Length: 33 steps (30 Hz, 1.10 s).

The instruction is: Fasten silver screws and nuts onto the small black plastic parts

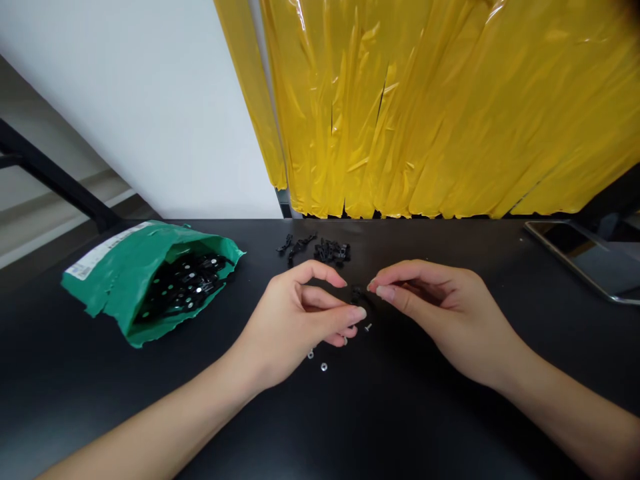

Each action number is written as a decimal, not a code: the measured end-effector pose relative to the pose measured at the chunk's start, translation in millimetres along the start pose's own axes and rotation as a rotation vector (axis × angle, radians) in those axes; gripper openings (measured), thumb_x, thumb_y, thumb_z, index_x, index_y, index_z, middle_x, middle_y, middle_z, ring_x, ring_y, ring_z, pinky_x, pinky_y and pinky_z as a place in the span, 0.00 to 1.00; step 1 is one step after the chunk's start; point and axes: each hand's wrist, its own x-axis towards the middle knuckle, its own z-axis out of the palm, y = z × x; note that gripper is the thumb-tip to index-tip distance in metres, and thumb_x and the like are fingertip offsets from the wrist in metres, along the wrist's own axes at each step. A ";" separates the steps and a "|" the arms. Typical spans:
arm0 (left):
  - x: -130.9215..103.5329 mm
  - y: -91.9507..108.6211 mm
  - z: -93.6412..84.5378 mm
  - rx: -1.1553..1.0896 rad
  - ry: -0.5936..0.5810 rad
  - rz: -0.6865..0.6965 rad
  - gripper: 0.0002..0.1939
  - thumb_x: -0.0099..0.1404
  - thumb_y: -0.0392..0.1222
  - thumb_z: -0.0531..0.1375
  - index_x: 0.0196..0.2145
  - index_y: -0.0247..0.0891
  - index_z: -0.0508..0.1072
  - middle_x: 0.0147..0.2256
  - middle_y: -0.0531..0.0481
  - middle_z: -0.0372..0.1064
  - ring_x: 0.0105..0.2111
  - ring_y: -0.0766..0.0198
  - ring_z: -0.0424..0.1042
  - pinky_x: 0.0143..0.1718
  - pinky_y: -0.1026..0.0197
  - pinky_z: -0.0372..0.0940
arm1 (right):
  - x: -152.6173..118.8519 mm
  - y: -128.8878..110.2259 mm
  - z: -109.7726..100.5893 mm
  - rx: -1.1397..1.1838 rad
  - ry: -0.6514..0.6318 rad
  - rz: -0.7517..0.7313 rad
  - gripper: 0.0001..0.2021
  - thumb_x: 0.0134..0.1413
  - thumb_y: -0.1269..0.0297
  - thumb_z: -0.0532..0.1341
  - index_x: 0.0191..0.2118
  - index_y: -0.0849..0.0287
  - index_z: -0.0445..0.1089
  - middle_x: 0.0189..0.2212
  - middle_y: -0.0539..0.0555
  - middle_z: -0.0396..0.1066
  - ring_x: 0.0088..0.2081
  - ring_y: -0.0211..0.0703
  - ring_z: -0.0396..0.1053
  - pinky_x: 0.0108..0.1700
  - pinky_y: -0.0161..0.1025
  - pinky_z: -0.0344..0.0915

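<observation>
My left hand (310,310) is over the middle of the table, its thumb and index finger apart and the other fingers loosely curled. I see nothing held in it. My right hand (440,300) faces it, thumb and index fingertip pinched together. At that pinch is a small black part (357,292), dark against the table and hard to make out. A small silver screw (369,327) lies on the table just below, between the hands. Beneath my left hand are small silver nuts (324,367), one partly covered by the hand.
A torn green bag (115,267) full of black pieces (187,283) lies open at the left. Several black parts (333,251) are heaped behind my hands on the black table (320,427). A phone-like device (590,257) rests at the right. Yellow plastic sheeting (450,107) hangs behind.
</observation>
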 end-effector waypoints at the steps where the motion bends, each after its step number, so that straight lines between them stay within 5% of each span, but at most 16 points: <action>1: 0.0 0.0 0.4 0.007 0.002 0.003 0.23 0.52 0.32 0.78 0.39 0.37 0.70 0.24 0.54 0.80 0.24 0.66 0.79 0.25 0.69 0.76 | -0.1 0.9 0.0 0.018 0.000 -0.018 0.01 0.61 0.57 0.72 0.38 0.44 0.83 0.42 0.45 0.82 0.43 0.35 0.78 0.44 0.29 0.73; 5: -1.1 -0.5 1.1 0.051 0.006 0.017 0.18 0.50 0.30 0.77 0.32 0.34 0.73 0.24 0.53 0.80 0.25 0.67 0.78 0.24 0.71 0.73 | -1.5 2.8 2.4 0.011 -0.048 -0.065 0.01 0.62 0.59 0.71 0.38 0.44 0.82 0.50 0.44 0.79 0.49 0.35 0.77 0.48 0.29 0.72; 10: -3.2 -1.8 1.1 0.156 -0.014 0.050 0.09 0.54 0.30 0.75 0.31 0.33 0.79 0.27 0.53 0.80 0.26 0.72 0.76 0.29 0.73 0.72 | -2.9 1.2 5.5 -0.115 -0.109 -0.117 0.04 0.66 0.63 0.67 0.40 0.46 0.81 0.43 0.46 0.81 0.46 0.36 0.77 0.50 0.33 0.72; 19: -4.3 -4.4 -0.2 0.242 -0.025 0.217 0.09 0.59 0.31 0.71 0.38 0.36 0.80 0.36 0.51 0.83 0.36 0.70 0.82 0.41 0.72 0.76 | -1.1 3.8 5.8 -0.168 0.063 -0.054 0.03 0.63 0.60 0.68 0.40 0.47 0.81 0.42 0.47 0.82 0.43 0.41 0.78 0.45 0.37 0.74; 21: -4.0 -6.0 -2.5 0.362 -0.014 0.340 0.10 0.61 0.33 0.72 0.41 0.36 0.80 0.37 0.50 0.83 0.35 0.69 0.82 0.40 0.70 0.77 | -2.3 3.1 6.7 -0.174 0.084 -0.086 0.03 0.63 0.60 0.68 0.40 0.47 0.81 0.42 0.47 0.82 0.44 0.41 0.78 0.46 0.37 0.73; 26: -4.0 -8.8 -12.6 0.899 -0.056 1.016 0.08 0.68 0.30 0.67 0.44 0.36 0.81 0.43 0.45 0.81 0.42 0.65 0.81 0.48 0.64 0.76 | -4.3 1.2 9.7 -0.107 0.024 0.015 0.04 0.63 0.59 0.68 0.41 0.48 0.82 0.37 0.47 0.82 0.40 0.40 0.77 0.42 0.37 0.73; 28: -4.6 -8.1 -14.5 0.948 -0.070 1.110 0.07 0.69 0.29 0.66 0.43 0.36 0.80 0.43 0.45 0.81 0.43 0.64 0.81 0.49 0.64 0.76 | -3.4 1.0 11.2 -0.033 0.001 0.068 0.05 0.62 0.59 0.69 0.41 0.48 0.83 0.35 0.47 0.81 0.37 0.40 0.77 0.42 0.37 0.74; 30: -5.2 -6.6 -13.4 0.891 -0.040 1.053 0.07 0.69 0.30 0.66 0.42 0.37 0.80 0.42 0.47 0.82 0.42 0.64 0.81 0.48 0.65 0.76 | -2.5 0.8 12.4 0.034 0.002 0.077 0.05 0.61 0.59 0.70 0.40 0.49 0.83 0.35 0.49 0.81 0.37 0.40 0.77 0.42 0.37 0.74; 33: -5.1 -3.9 -7.7 0.688 0.070 0.731 0.03 0.70 0.35 0.67 0.40 0.39 0.82 0.37 0.51 0.83 0.36 0.67 0.82 0.41 0.69 0.76 | -3.0 0.6 14.1 0.048 0.071 0.022 0.04 0.59 0.59 0.71 0.38 0.49 0.84 0.46 0.52 0.78 0.44 0.44 0.77 0.42 0.38 0.75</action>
